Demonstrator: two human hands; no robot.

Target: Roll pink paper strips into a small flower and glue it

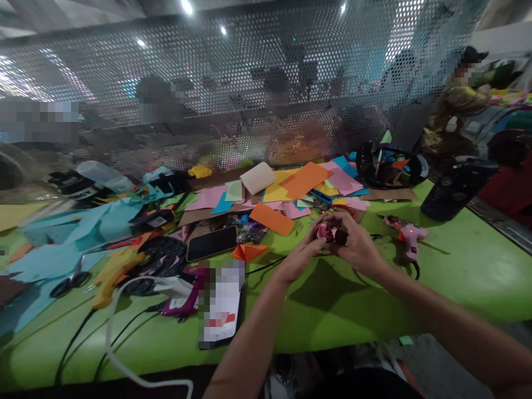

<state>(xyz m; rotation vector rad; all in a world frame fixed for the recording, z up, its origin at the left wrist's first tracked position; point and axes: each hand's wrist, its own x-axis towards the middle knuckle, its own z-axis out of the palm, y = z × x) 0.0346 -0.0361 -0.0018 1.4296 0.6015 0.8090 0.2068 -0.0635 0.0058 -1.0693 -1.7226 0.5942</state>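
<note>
Above the green table [316,327], both of my hands close around a small pink and dark-red curled piece [326,233]; its kind is hard to make out. My left hand [300,255] grips it from the left, fingers partly hidden behind it. On the other side, my right hand [358,244] has its fingers bent over the top and right of the piece. A pink glue gun [409,235] lies to the right of my right hand, its small light glowing red. An orange folded paper shape [249,252] lies left of my left hand.
Coloured paper sheets [307,180] are heaped at the back, before a perforated metal screen [233,111]. A phone [211,244], a yellow glue gun [114,274], scissors [70,284] and a purple power strip [183,296] with cables lie left. A dark bottle [451,188] stands right.
</note>
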